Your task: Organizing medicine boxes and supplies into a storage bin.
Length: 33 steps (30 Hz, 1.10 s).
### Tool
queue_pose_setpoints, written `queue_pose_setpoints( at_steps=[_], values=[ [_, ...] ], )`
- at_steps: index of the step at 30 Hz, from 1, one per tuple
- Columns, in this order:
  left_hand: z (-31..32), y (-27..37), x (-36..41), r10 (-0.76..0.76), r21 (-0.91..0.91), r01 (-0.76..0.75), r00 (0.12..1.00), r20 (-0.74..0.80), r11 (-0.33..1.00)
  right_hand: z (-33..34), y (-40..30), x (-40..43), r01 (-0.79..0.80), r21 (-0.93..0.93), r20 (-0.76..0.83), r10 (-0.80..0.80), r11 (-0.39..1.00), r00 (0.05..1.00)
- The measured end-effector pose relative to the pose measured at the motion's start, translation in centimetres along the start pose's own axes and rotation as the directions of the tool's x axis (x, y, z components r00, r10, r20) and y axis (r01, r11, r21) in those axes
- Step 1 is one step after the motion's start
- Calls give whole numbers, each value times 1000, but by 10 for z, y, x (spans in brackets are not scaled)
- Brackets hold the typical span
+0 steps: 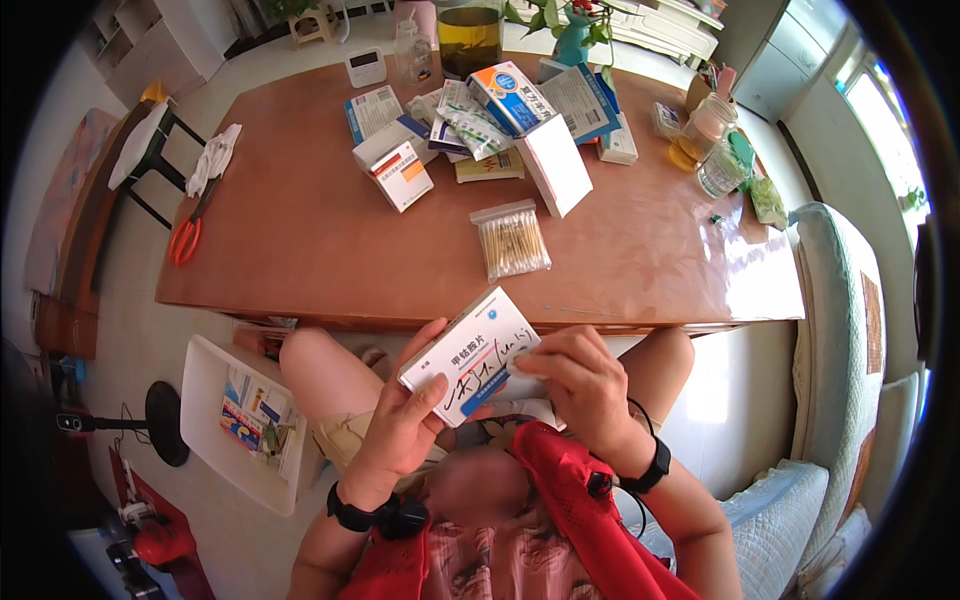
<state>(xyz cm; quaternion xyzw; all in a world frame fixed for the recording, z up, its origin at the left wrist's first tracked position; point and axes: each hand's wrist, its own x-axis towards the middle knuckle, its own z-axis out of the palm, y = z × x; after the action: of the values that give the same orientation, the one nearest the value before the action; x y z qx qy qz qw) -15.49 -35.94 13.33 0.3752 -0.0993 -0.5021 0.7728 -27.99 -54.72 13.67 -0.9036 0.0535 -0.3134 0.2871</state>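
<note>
A white medicine box [480, 341] with a blue corner and handwriting is held over my lap, just off the table's front edge. My left hand [416, 409] grips its left side, thumb on the face. My right hand [581, 379] pinches a small white thing, maybe a cotton pad, against the box's right side; the fingers partly hide it. On the brown table [337, 247] beyond lie a bag of cotton swabs [514, 241] and a heap of medicine boxes, among them a white one with orange print [403, 176] and a plain white one [555, 166].
Red-handled scissors [186, 238] and a white cloth [215, 159] lie at the table's left. Glass jars [724, 169] stand at its right, a large jar of yellow liquid [470, 41] at the back. On the floor at left is a white bin [206, 420] holding boxes.
</note>
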Motion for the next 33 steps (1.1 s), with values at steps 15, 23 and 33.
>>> queue_pose_setpoints(
  at_steps=[15, 23, 33],
  values=[
    [4, -12, 12, -15, -100, 14, 1000, -7, 995, 25, -42, 8, 241, 195, 168, -274, 951, 947],
    [3, 2, 0, 115, 475, -145, 989, 92, 868, -12, -5, -1, -188, 52, -49, 190, 981, 980],
    [5, -12, 3, 303, 686, -400, 915, 266, 608, 3, -27, 1, 52, 58, -56, -49, 997, 997]
  ],
)
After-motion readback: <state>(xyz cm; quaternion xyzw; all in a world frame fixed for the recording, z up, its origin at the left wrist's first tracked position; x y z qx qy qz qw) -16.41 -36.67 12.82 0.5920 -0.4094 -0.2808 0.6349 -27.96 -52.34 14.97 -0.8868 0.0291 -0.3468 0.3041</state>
